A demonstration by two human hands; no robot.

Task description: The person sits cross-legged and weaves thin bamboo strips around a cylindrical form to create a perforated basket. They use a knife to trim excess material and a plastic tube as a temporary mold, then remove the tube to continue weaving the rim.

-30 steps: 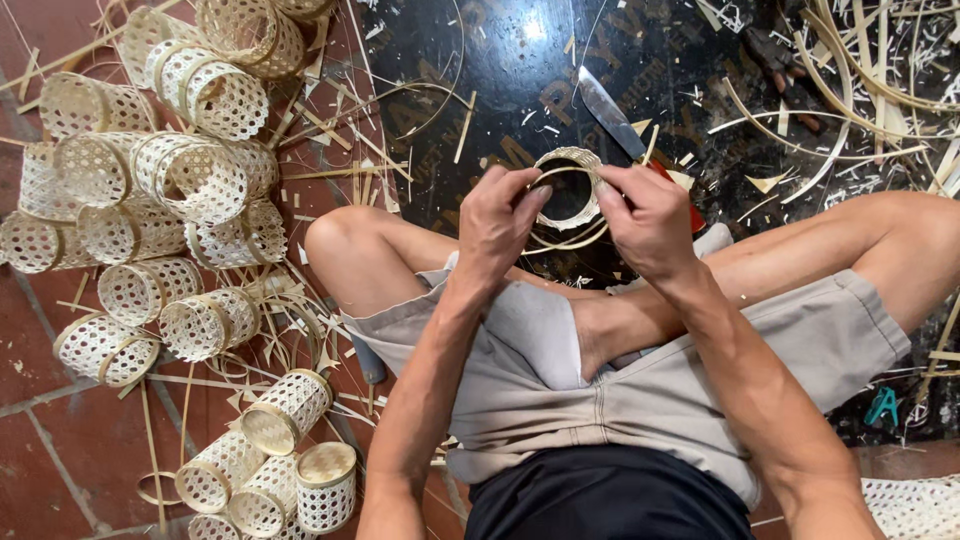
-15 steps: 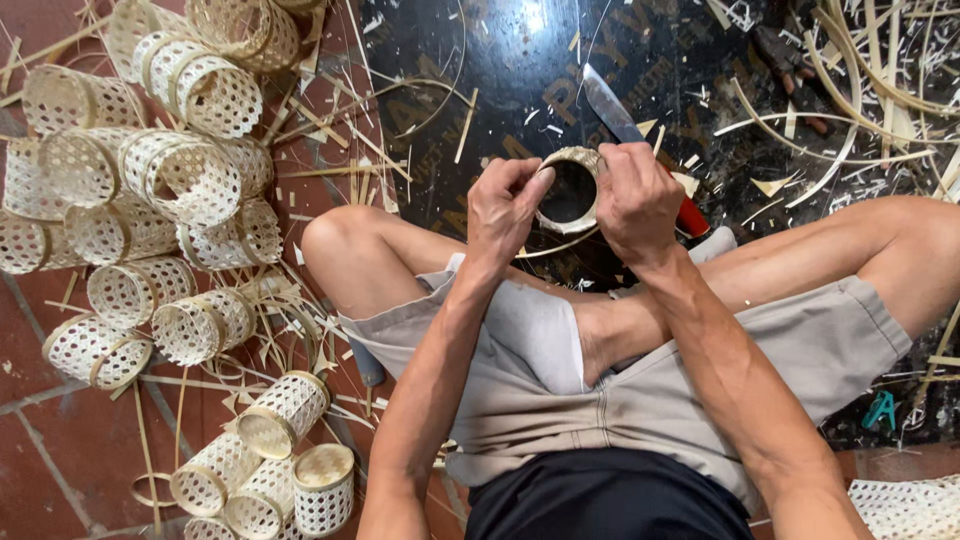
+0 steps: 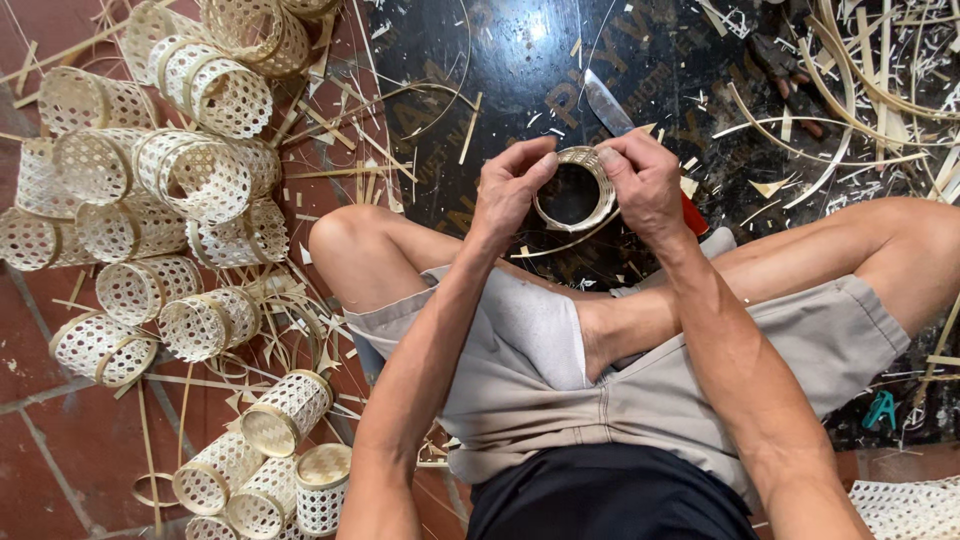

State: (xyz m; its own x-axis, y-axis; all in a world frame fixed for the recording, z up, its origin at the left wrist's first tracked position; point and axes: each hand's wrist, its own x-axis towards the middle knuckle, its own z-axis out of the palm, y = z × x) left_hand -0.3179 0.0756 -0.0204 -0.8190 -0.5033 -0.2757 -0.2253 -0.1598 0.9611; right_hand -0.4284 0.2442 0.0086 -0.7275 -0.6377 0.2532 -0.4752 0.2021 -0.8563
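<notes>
Head view. The person sat cross-legged on the floor, both forearms reaching forward over grey shorts. The left hand and the right hand were each closed on a small woven bamboo ring, pinching its rim from opposite sides: left fingertips on the near-left edge, right thumb and fingers on the right edge. The ring was held in the air above a dark board lying on the floor, its opening facing the camera. A knife lay on the board just beyond the ring, its blade partly hidden by the right hand, with a red handle showing below that hand. Thin bamboo strips and shavings were scattered on the board to the right. To the left, on red floor tiles, lay a heap of finished woven cylindrical baskets, with a few more baskets beside the left knee.

Compared with the frames one second and half a second earlier, the hands had remained on the ring in much the same place over the board; the fingers had shifted slightly around the rim, the left ones closing nearer the ring's top edge. The baskets, knife and strips lay unchanged.
</notes>
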